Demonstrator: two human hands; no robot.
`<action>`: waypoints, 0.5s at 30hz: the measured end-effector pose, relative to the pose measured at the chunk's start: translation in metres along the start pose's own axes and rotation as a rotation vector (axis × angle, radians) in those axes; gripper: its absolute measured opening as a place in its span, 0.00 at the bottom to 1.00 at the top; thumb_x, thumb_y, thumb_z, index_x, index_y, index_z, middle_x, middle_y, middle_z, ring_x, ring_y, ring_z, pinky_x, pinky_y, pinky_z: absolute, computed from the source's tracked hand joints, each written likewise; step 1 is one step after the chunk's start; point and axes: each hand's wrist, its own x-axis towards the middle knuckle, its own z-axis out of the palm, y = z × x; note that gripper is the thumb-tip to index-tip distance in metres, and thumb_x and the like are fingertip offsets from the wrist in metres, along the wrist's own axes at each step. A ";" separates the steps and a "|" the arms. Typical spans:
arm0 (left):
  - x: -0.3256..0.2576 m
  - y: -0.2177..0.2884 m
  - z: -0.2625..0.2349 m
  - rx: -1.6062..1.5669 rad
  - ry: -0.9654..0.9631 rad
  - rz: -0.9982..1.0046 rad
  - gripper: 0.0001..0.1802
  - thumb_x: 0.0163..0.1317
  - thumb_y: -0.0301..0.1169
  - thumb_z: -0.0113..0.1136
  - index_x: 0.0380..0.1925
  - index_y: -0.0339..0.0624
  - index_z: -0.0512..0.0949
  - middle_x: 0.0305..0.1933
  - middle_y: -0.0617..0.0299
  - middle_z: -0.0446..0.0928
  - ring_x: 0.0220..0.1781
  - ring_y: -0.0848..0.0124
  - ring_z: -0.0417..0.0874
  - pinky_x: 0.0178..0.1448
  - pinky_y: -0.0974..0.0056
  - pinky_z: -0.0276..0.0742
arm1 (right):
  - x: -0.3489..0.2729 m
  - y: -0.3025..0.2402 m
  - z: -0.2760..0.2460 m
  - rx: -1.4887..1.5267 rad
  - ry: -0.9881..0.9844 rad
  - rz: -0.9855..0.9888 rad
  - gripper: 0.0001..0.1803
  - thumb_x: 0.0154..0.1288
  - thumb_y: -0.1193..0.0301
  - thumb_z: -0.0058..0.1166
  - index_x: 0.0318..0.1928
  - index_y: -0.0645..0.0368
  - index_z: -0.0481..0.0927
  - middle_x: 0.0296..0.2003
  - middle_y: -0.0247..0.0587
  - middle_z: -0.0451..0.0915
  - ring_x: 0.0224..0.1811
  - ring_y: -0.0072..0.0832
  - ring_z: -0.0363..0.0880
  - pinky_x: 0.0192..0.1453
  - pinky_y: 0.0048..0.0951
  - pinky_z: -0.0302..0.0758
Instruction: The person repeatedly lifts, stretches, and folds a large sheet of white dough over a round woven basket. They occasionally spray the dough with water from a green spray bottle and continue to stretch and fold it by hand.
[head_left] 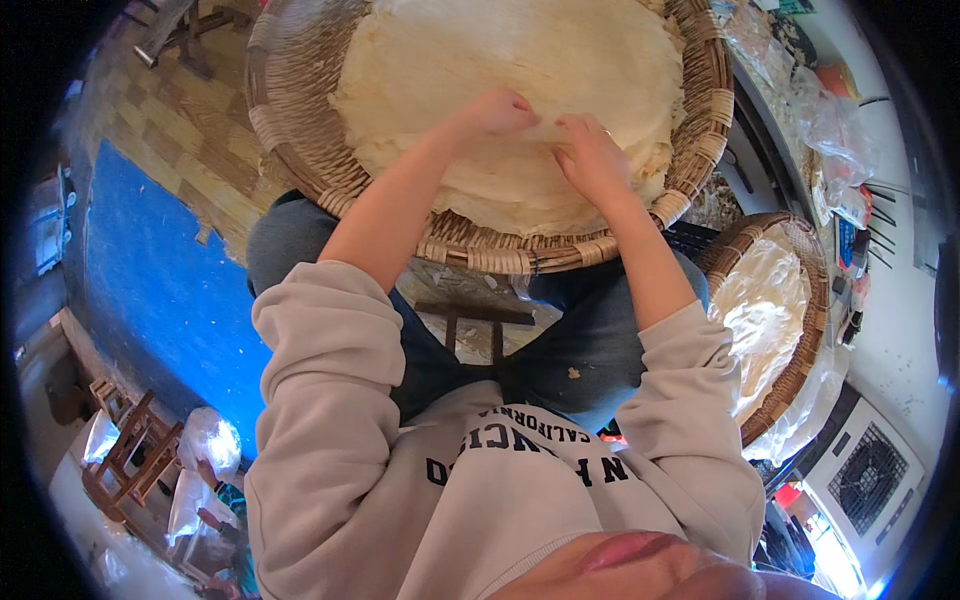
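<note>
— Sheets of thin, pale yellow stuff, stacked flat, fill the big woven basket tray. Why does the tray sit where it does?

— It rests against the person's knees, tilted toward them, so the stack lies within easy reach of both arms. The left hand and the right hand meet at the near edge of the stack, close to the tray's near rim.

— And the fingers?

— Those of both hands are pressed together, pinching what looks like the edge of the top sheet between them, as one would to lift a single layer free of the pile. Sleeves are pushed up, probably to keep the cloth off the sheets.

— Anything beside the tray?

— To the right of it, lower down, a second woven basket holds more pale sheets, glossy, perhaps under clear film. Beyond the tray's right rim, clear plastic bags lie crumpled on a white desk. Left of the tray is a blue mat on the wooden floor. I cannot make out any labels on the bags.
</note>
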 end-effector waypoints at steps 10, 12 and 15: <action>0.009 -0.020 0.007 0.119 0.088 0.129 0.19 0.66 0.43 0.56 0.42 0.38 0.82 0.35 0.57 0.83 0.36 0.68 0.80 0.42 0.62 0.75 | 0.011 0.007 0.025 -0.185 -0.203 -0.129 0.08 0.63 0.68 0.53 0.36 0.58 0.83 0.41 0.50 0.81 0.46 0.47 0.80 0.49 0.45 0.77; 0.012 -0.018 -0.003 0.087 0.362 0.166 0.17 0.66 0.41 0.56 0.40 0.37 0.80 0.33 0.56 0.82 0.34 0.66 0.80 0.42 0.60 0.75 | 0.009 0.008 0.034 -0.111 -0.228 -0.095 0.10 0.64 0.68 0.51 0.35 0.59 0.82 0.40 0.52 0.82 0.44 0.49 0.81 0.48 0.46 0.77; 0.011 -0.009 -0.032 -0.037 0.784 0.233 0.14 0.64 0.38 0.58 0.36 0.37 0.79 0.30 0.55 0.81 0.31 0.62 0.80 0.39 0.56 0.75 | 0.012 0.009 0.038 -0.046 -0.257 -0.021 0.11 0.66 0.67 0.48 0.40 0.59 0.81 0.41 0.51 0.82 0.43 0.50 0.81 0.48 0.46 0.77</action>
